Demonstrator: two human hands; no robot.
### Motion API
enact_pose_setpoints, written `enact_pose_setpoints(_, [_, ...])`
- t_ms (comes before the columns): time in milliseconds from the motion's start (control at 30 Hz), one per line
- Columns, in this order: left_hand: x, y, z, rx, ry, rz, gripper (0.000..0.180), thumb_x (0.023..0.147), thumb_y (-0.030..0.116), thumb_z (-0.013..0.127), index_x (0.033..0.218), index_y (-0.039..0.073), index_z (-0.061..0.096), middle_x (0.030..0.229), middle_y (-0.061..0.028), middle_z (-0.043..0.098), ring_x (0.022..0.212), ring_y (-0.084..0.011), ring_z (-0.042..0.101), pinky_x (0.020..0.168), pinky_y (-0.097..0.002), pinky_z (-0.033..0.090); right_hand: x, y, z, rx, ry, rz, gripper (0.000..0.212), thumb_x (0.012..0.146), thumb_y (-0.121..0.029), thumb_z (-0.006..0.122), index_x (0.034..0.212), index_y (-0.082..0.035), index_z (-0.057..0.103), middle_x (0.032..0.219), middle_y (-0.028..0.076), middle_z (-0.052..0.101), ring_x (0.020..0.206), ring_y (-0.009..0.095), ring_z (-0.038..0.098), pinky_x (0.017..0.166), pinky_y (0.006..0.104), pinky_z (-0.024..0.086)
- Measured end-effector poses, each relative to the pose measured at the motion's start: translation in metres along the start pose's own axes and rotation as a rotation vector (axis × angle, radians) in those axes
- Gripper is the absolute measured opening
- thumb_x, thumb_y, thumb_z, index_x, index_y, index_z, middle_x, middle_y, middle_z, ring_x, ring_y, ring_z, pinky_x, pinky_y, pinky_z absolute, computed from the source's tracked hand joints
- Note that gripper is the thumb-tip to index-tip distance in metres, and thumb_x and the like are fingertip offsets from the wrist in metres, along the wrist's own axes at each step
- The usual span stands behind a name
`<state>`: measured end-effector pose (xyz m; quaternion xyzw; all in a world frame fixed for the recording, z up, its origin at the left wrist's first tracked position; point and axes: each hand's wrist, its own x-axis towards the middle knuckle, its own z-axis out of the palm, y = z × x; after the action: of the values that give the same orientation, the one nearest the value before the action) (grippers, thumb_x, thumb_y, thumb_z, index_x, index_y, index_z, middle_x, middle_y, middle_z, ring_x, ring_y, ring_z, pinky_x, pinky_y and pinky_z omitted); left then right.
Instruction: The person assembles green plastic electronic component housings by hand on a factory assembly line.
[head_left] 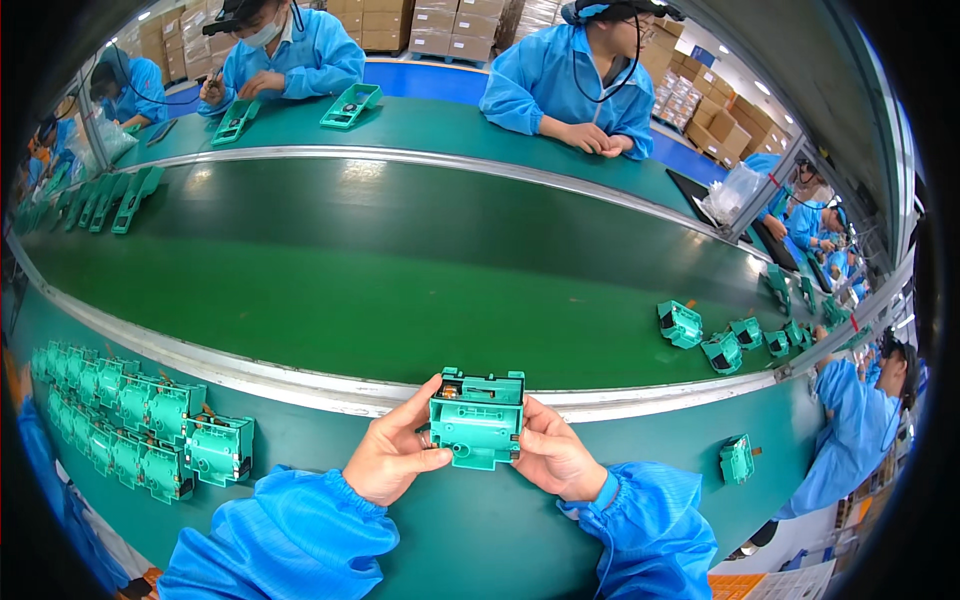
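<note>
Between my two hands I hold a green plastic housing [480, 425] with black parts and a copper-coloured piece along its far edge. My left hand [392, 450] grips its left side, thumb on the near face and fingers behind. On the right side, my right hand [558, 452] closes on the housing's edge with thumb and fingers. The housing is held up above the green work table [440, 540], close to the metal rail. Its underside is hidden from view.
Rows of similar green housings [150, 410] stand at the left of the table; a single housing [737, 460] lies at the right. Past the metal rail [300, 385], a green conveyor belt [400, 270] carries more housings [680, 325]. Co-workers in blue sit across and at the right.
</note>
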<state>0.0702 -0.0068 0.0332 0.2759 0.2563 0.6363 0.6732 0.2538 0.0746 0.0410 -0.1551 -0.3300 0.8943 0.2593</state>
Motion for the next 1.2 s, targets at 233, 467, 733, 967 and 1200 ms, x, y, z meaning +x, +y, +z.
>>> enact_pose_setpoints(233, [-0.004, -0.005, -0.002, 0.067, -0.055, 0.01, 0.071, 0.072, -0.015, 0.057, 0.133, 0.01, 0.029, 0.135, -0.0101, 0.03, 0.114, -0.0225, 0.041, 0.092, -0.0348, 0.04, -0.002, 0.0, -0.002, 0.033, -0.006, 0.0, 0.045, 0.084, -0.023, 0.055, 0.123, -0.006, 0.041, 0.119, 0.007, 0.049, 0.109, 0.018, 0.047, 0.092, 0.0367, 0.037])
enact_pose_setpoints(467, [-0.004, -0.007, 0.0, 0.204, -0.072, 0.126, 0.07, 0.072, -0.015, 0.056, 0.133, 0.008, 0.03, 0.131, -0.0109, 0.035, 0.114, -0.0228, 0.041, 0.092, -0.0343, 0.04, -0.001, 0.007, -0.009, 0.047, 0.094, -0.016, 0.044, 0.085, -0.023, 0.053, 0.123, -0.004, 0.041, 0.117, 0.007, 0.05, 0.107, 0.017, 0.048, 0.091, 0.034, 0.038])
enact_pose_setpoints(733, [0.0, 0.009, 0.003, -0.158, 0.031, -0.166, 0.071, 0.081, -0.006, 0.048, 0.138, 0.019, 0.013, 0.13, -0.0124, 0.036, 0.115, -0.024, 0.042, 0.095, -0.0392, 0.038, -0.001, 0.001, 0.009, -0.118, 0.064, -0.107, 0.034, 0.089, -0.013, 0.046, 0.119, 0.002, 0.042, 0.112, 0.008, 0.052, 0.103, 0.016, 0.049, 0.09, 0.0314, 0.038])
enact_pose_setpoints(967, [0.001, 0.01, 0.002, -0.163, 0.027, -0.183, 0.069, 0.081, -0.005, 0.049, 0.137, 0.018, 0.016, 0.129, -0.0114, 0.036, 0.114, -0.0235, 0.044, 0.094, -0.0387, 0.039, 0.0, 0.003, 0.001, -0.115, 0.027, -0.102, 0.036, 0.091, -0.013, 0.041, 0.123, 0.001, 0.039, 0.115, 0.009, 0.05, 0.106, 0.017, 0.048, 0.092, 0.0315, 0.037])
enact_pose_setpoints(1200, [-0.004, 0.004, 0.005, 0.231, 0.055, 0.01, 0.07, 0.075, -0.006, 0.059, 0.134, 0.011, 0.026, 0.123, -0.0105, 0.038, 0.104, -0.0184, 0.048, 0.086, -0.0312, 0.044, 0.0, -0.009, 0.01, -1.562, 0.104, -0.5, 0.105, 0.051, -0.033, 0.082, 0.131, 0.001, 0.024, 0.13, 0.02, 0.031, 0.119, 0.033, 0.034, 0.094, 0.0404, 0.033])
